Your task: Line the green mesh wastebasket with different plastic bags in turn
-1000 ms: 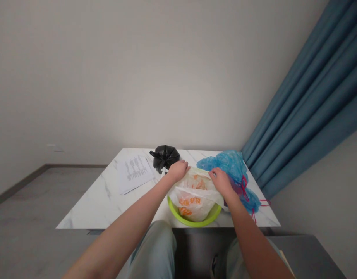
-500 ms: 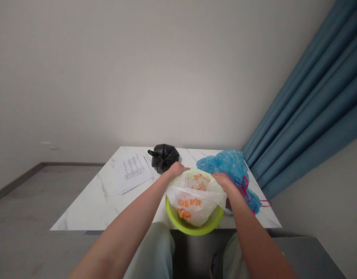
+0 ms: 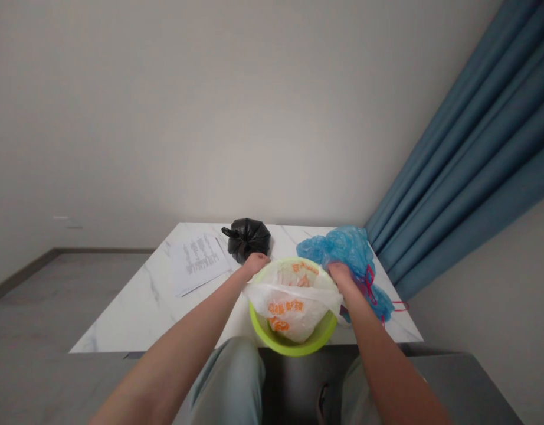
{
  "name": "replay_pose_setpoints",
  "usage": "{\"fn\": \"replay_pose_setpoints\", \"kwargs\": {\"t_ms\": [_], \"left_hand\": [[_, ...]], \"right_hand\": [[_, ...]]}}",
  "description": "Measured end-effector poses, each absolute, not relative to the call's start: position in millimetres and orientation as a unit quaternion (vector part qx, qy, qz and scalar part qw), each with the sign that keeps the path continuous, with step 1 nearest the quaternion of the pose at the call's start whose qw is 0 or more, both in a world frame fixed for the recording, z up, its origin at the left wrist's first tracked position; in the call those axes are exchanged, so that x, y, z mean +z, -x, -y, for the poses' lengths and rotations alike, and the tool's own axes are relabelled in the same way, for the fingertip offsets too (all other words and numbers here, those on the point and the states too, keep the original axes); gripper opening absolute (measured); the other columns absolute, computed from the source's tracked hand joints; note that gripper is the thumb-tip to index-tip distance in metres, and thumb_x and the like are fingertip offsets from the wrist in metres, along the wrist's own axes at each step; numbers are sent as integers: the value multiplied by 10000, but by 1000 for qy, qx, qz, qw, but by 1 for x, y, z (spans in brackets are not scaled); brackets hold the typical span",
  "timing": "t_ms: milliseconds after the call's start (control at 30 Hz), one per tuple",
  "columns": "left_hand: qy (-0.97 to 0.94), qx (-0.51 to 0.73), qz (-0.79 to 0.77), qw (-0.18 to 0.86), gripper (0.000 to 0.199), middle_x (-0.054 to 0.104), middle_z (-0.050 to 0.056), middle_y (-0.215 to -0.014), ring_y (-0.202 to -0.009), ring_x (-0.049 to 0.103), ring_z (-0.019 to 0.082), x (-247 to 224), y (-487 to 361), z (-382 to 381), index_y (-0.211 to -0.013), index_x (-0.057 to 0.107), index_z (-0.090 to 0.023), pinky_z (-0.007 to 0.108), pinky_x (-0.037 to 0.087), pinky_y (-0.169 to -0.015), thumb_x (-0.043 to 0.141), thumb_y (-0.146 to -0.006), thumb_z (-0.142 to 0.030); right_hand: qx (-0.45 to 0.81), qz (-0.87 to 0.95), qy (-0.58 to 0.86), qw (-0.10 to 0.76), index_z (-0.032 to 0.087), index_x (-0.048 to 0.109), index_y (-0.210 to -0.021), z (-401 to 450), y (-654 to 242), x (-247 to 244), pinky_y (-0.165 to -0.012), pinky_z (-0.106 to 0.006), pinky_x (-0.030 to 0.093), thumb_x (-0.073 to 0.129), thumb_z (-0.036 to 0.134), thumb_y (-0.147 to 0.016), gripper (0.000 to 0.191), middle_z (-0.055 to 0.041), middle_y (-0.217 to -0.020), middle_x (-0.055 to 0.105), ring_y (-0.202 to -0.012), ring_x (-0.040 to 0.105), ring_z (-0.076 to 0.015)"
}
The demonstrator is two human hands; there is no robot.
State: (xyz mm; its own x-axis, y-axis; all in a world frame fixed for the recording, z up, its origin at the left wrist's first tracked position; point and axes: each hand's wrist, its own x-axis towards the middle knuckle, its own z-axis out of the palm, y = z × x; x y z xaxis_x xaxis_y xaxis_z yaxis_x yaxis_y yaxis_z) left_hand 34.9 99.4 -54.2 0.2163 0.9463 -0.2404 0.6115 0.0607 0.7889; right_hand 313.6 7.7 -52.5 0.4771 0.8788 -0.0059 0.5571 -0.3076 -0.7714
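Note:
A lime-green plastic basin [image 3: 291, 347] stands near the table's front edge, lined with a white plastic bag [image 3: 289, 313] printed in orange. My left hand [image 3: 255, 264] is curled at the basin's far left rim, gripping the bag's edge, close to a tied black plastic bag [image 3: 246, 239]. My right hand [image 3: 340, 278] grips the bag's edge at the right rim, touching a crumpled blue plastic bag [image 3: 343, 248]. The white bag's folded flap hides most of the basin's inside.
Printed papers [image 3: 199, 262] lie on the white marble table [image 3: 121, 324] left of the basin. Red strings [image 3: 369, 286] trail from the blue bag past the table's right side. A blue curtain [image 3: 467, 147] hangs at the right, and my legs are below the table edge.
My left hand has moved left, spreading the white bag wider. More of the basin's green far rim now shows. The basin and bag sit slightly further left in view.

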Motion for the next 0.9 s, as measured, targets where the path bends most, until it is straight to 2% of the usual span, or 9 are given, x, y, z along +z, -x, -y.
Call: {"fn": "replay_pose_setpoints", "kwargs": {"t_ms": [100, 167, 300, 433, 533, 600, 667, 833, 900], "left_hand": [[-670, 267, -577, 383, 199, 702, 54, -825, -811, 640, 186, -37, -20, -87, -840, 653, -135, 286, 490, -746, 533, -820, -292], [-693, 292, -550, 365, 241, 713, 61, -936, -908, 639, 200, -24, -7, -69, -901, 668, -152, 308, 483, -843, 525, -824, -331], [-762, 298, -509, 267, 283, 693, 62, -1119, -1120, 582, 254, -12, 18, -15, -1013, 690, -209, 422, 390, -1044, 567, -822, -377], [-776, 303, -482, 270, 388, 560, 75, -1368, -1307, 465, 247, -16, 32, 36, -1182, 623, -246, 444, 323, -1128, 597, -839, -426], [-792, 265, -458, 304, 513, 375, 62, -1536, -1435, 297, 257, -21, 37, 61, -1287, 561, -295, 466, 276, -1161, 661, -809, -449], [-801, 252, -445, 313, 591, 325, 69, -1563, -1453, 260, 263, -26, 40, 72, -1338, 516, -307, 475, 274, -1163, 699, -786, -411], [-801, 258, -446, 304, 604, 348, 84, -1546, -1440, 287, 270, -30, 40, 78, -1324, 522, -301, 483, 280, -1158, 728, -759, -341], [-792, 290, -473, 255, 522, 525, 99, -1351, -1268, 465, 287, -38, 35, 81, -1143, 610, -241, 468, 369, -1083, 800, -657, -269], [-789, 296, -482, 240, 598, 585, 95, -1225, -1154, 521, 278, -39, 33, 80, -1182, 592, -219, 444, 419, -1019, 822, -635, -289]], "right_hand": [[163, 453, 779, 402, 153, 653, -804, 6, -317, -39, -710, -298, 463, 486, 272, -858, 212, -79, -814, 678, -746, 608, -192], [128, 513, 732, 428, 169, 642, -827, 26, -314, -26, -760, -298, 458, 505, 309, -845, 197, -71, -857, 670, -781, 596, -188], [139, 623, 677, 366, 186, 620, -881, 84, -300, -16, -738, -303, 466, 614, 433, -807, 257, -59, -909, 612, -764, 570, -184], [114, 617, 710, 320, 172, 546, -1095, 129, -285, -30, -824, -352, 480, 702, 359, -725, 443, -101, -1090, 531, -900, 572, -228], [36, 588, 738, 329, 159, 522, -1073, 142, -277, -39, -916, -401, 441, 654, 269, -737, 378, -132, -1099, 501, -1037, 526, -281], [2, 584, 748, 316, 173, 537, -980, 143, -274, -39, -932, -404, 412, 581, 214, -773, 216, -133, -1060, 520, -1050, 515, -287], [16, 592, 751, 291, 192, 535, -881, 144, -272, -38, -883, -364, 409, 486, 159, -807, 95, -108, -975, 558, -971, 543, -255], [86, 595, 760, 246, 198, 516, -794, 150, -274, -37, -724, -286, 385, 448, 133, -788, 94, -47, -796, 600, -781, 565, -196], [90, 607, 753, 237, 198, 515, -770, 156, -274, -38, -717, -276, 378, 477, 144, -775, 66, -45, -788, 608, -781, 567, -191]]}}
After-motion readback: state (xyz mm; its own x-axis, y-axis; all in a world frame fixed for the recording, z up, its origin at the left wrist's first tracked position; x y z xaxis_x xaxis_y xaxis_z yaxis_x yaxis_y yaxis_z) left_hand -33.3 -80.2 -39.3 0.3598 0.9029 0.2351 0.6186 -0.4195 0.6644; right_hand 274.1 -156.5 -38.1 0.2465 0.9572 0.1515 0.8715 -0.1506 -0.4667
